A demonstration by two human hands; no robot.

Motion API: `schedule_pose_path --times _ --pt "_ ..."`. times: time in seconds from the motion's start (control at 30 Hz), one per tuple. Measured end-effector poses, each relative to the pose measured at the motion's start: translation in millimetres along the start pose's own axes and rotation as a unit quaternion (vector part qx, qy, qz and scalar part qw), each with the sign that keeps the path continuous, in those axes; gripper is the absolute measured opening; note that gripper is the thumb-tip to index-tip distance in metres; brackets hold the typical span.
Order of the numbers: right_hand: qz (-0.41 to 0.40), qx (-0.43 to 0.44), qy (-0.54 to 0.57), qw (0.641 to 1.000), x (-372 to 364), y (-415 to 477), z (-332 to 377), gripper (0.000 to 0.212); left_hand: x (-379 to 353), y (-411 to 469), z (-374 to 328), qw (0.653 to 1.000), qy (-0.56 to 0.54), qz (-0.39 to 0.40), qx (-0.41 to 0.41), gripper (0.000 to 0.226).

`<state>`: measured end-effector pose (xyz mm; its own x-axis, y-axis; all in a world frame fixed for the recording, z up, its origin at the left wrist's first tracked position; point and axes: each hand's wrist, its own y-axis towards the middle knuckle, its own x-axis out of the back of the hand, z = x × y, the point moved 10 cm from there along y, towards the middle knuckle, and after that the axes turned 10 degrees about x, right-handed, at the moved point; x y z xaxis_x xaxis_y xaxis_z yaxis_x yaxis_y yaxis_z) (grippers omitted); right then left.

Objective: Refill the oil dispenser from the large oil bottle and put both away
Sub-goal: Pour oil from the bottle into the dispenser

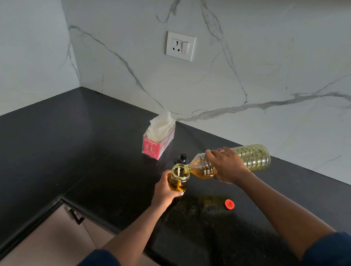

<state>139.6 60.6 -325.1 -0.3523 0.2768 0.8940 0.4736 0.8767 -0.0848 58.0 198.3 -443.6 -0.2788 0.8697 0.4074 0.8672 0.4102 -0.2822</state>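
Observation:
My right hand (227, 165) grips the large clear oil bottle (252, 157) around its middle and holds it tipped almost flat, neck to the left. Its mouth sits over the open top of the glass oil dispenser (178, 177), and golden oil runs into it. My left hand (163, 191) is wrapped around the dispenser from the left and holds it upright just above the black counter (85, 157). The dispenser is partly filled with oil. Its black spout top (182, 158) stands on the counter right behind it. The bottle's red cap (229, 204) lies to the right.
A pink tissue box (158, 141) with white tissues stands behind the dispenser, near the marble wall. A wall socket (180, 46) is above it. The counter turns a corner at the left, and a cabinet handle (76, 216) shows below its front edge.

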Motion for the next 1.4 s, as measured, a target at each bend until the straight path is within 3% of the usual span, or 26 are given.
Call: schedule_pose_path --times 1.4 --pt "-0.001 0.002 -0.005 1.000 -2.1 1.0 -1.0 0.081 0.5 -2.2 -2.0 1.000 0.006 0.003 0.002 0.079"
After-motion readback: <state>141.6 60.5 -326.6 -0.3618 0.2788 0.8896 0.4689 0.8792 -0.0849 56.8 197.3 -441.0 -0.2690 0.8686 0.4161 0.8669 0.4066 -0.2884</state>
